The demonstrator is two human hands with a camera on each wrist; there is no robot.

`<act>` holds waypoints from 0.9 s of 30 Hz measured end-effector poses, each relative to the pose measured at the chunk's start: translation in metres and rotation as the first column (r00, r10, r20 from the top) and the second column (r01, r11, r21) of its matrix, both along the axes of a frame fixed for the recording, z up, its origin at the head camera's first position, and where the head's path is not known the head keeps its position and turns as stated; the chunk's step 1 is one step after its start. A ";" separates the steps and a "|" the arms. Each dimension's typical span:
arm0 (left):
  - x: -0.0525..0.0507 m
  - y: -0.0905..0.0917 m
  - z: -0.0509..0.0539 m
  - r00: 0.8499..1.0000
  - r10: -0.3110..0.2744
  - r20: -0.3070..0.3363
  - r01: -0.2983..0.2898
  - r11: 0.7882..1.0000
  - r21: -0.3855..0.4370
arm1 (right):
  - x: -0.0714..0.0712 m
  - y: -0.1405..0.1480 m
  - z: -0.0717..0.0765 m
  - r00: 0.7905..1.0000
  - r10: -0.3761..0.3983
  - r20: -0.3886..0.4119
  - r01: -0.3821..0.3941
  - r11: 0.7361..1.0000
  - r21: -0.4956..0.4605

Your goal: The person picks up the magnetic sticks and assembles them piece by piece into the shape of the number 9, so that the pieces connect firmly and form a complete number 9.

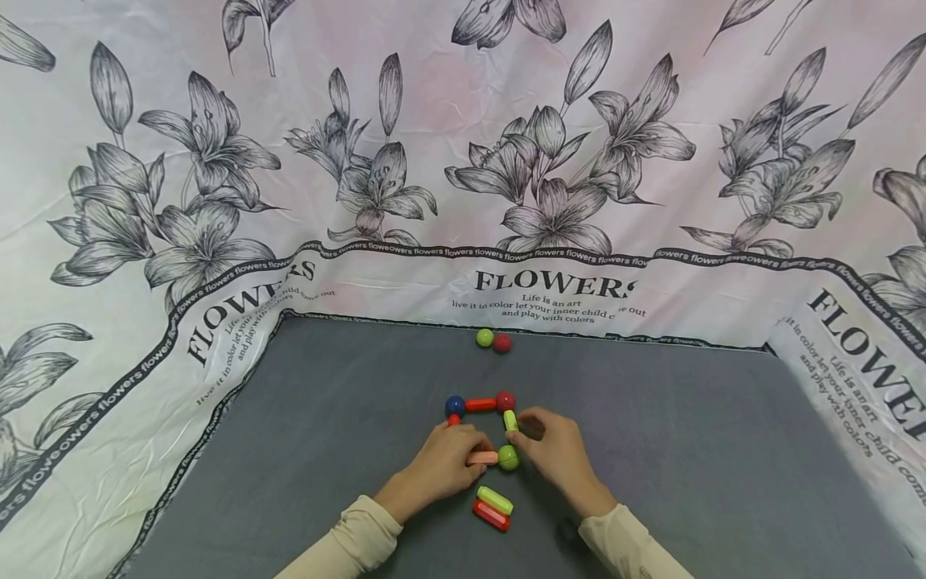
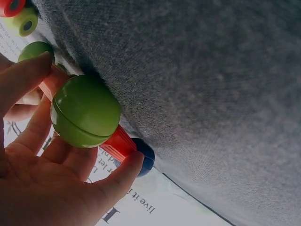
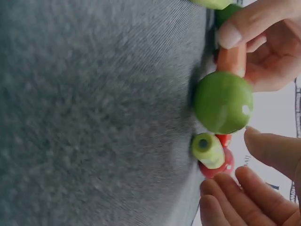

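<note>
Ball-and-rod toy pieces form a four-sided outline: a blue ball [image 1: 455, 405], a red rod [image 1: 481, 404], a red ball [image 1: 506, 400], a yellow-green rod [image 1: 511, 422] and a green ball [image 1: 509, 458]. My left hand [image 1: 440, 462] pinches the orange rod [image 1: 482, 457] joined to that ball. The left wrist view reveals another green ball [image 2: 86, 111] at the corner, hidden from above, and a second red rod [image 2: 120, 143] under a fingertip. My right hand [image 3: 256, 188] is beside the yellow-green rod, thumb and fingers apart. The rod's near end [image 3: 203, 143] shows uncovered, apart from the green ball.
Closer to the body lie a loose yellow-green rod [image 1: 495, 500] and a red rod [image 1: 491, 515], side by side. At the back edge are a green ball [image 1: 485, 338] and a red ball [image 1: 502, 343]. A flower-print cloth [image 1: 405, 285] borders the grey surface [image 1: 651, 450].
</note>
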State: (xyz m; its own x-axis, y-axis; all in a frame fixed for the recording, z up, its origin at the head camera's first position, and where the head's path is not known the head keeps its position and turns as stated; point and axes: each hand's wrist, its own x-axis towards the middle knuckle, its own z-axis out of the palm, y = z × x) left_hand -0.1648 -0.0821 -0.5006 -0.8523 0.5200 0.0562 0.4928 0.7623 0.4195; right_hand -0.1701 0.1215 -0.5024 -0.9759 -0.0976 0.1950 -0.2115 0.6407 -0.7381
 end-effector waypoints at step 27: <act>0.000 0.000 -0.001 1.000 0.001 -0.024 -0.001 1.000 -0.011 | -0.014 -0.013 -0.009 0.997 -0.063 0.033 0.061 0.996 0.067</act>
State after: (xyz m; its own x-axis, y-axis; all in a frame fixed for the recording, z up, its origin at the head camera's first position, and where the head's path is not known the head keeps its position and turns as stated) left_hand -0.1649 -0.0819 -0.5018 -0.8513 0.5199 0.0712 0.5021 0.7674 0.3988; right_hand -0.1838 0.1085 -0.5117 -0.9865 -0.0485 0.1562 -0.1452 0.6991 -0.7001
